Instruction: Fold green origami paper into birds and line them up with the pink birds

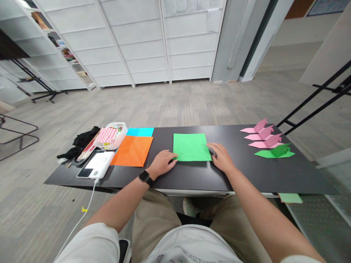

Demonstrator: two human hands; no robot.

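Observation:
A square sheet of green paper (pixel 191 147) lies before me on the dark table, faint creases across it. At its lower left corner, my left hand (pixel 162 163) pinches the edge between thumb and fingers. My right hand (pixel 221 157) is at the right edge, fingertips on the paper and the hand curled, with its thumb partly hidden. A black watch is on my left wrist. Left of the green sheet are a sheet of orange paper (pixel 134 151) and, partly under it, a blue sheet (pixel 141 132).
Folded pink paper birds (pixel 262 134) and a green one (pixel 275 151) stand in a row at the right. At the left are a white box (pixel 119 136) of stationery, a white power bank (pixel 102 165) with a cable, and black cloth (pixel 86 138).

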